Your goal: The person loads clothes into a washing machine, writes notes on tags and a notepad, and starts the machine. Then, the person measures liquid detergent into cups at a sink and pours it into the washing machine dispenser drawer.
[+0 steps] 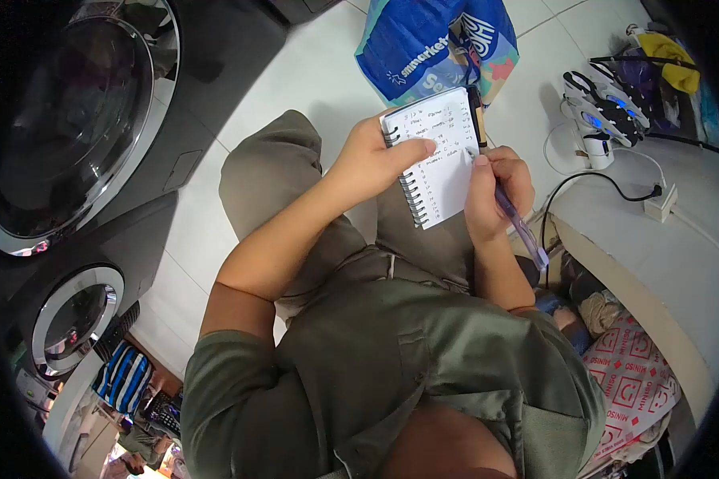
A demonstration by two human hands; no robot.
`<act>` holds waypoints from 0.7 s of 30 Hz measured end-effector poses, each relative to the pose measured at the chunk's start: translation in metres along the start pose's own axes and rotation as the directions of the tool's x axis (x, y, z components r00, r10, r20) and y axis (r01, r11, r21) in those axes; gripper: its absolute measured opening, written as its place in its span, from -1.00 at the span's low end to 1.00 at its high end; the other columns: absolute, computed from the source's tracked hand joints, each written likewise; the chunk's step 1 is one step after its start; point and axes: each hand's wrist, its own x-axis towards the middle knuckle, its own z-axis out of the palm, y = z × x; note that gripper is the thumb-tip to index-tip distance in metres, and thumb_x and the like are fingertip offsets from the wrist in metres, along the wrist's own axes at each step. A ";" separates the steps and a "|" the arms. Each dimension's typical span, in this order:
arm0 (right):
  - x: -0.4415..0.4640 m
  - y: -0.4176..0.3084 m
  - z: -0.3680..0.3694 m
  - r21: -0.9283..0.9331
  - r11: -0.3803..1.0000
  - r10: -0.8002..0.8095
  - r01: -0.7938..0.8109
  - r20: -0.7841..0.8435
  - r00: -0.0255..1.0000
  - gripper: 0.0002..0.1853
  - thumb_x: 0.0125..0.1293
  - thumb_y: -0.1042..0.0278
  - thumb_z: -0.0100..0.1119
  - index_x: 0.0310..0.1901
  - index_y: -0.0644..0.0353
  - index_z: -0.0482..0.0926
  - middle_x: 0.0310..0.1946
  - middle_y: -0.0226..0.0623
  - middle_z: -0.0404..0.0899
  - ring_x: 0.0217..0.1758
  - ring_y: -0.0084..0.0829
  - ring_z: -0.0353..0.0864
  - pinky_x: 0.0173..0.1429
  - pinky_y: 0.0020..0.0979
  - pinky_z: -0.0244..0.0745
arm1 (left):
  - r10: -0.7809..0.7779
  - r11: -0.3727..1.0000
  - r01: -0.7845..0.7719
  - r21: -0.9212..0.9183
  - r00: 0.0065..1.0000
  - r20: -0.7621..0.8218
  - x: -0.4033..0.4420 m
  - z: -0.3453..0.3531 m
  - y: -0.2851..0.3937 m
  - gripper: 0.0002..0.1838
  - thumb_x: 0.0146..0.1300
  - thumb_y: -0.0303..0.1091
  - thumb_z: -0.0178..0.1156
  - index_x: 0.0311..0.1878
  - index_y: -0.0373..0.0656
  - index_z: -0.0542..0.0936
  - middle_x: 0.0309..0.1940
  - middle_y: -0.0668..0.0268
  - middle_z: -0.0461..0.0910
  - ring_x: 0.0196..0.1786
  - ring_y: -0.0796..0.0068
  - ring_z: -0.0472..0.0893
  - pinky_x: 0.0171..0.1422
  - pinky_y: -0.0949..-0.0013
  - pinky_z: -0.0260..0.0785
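My left hand [383, 156] holds a small spiral notepad [439, 188] from its ringed side, thumb pressed on the page. Rows of handwriting cover much of the white sheet. My right hand [499, 191] is closed around a purple pen [523, 227], its tip end at the notepad's right edge and its back end pointing down toward me. A black stick-like item with a tan band [478, 120] shows along the pad's upper right edge; I cannot tell what it is. The notepad is above my lap, over my olive trousers [272, 168].
A blue shopping bag [411, 48] stands on the white tiled floor [264, 68] ahead. Dark front-loading machines [72, 120] line the left. On the right, a grey surface [615, 199] carries a blue-lit device [607, 108], cables and a power strip [661, 202]. Below lies a red-and-white patterned bag [631, 375].
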 end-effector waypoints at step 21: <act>0.009 -0.002 0.005 -0.057 0.998 -0.011 0.011 -0.006 1.000 -0.82 0.03 0.70 0.04 -0.58 0.27 0.27 -0.64 -0.26 0.38 -0.61 -0.61 0.28 -0.55 -0.58 0.16 | 0.034 0.999 -0.034 0.002 0.999 0.002 0.001 -0.002 -0.005 -0.72 0.08 -0.46 0.15 -0.11 -0.33 0.50 -0.25 0.25 0.60 -0.20 0.55 0.56 -0.11 0.45 0.40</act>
